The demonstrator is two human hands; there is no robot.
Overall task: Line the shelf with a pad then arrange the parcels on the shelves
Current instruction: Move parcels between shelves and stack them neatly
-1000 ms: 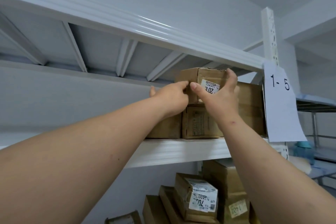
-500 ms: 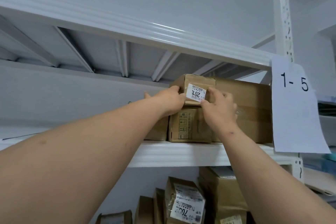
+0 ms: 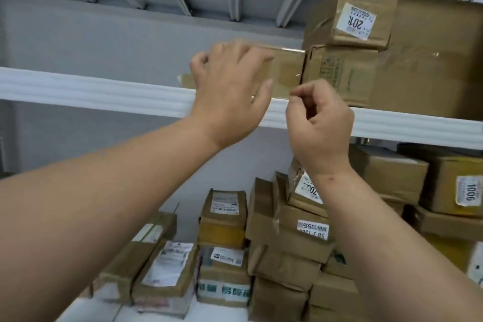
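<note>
While your left hand [image 3: 230,91] hangs in front of the white shelf edge [image 3: 104,91], its fingers are spread loose and grip nothing, just before the low brown box [image 3: 285,70] on that shelf. Your right hand [image 3: 320,123] is beside it, fingers curled in, empty as far as I can tell. Further right, a small parcel labelled 201 [image 3: 350,15] sits on top of a printed carton [image 3: 339,73], against a big box [image 3: 431,60]. Below, more parcels [image 3: 224,217] crowd the lower shelf [image 3: 203,308].
</note>
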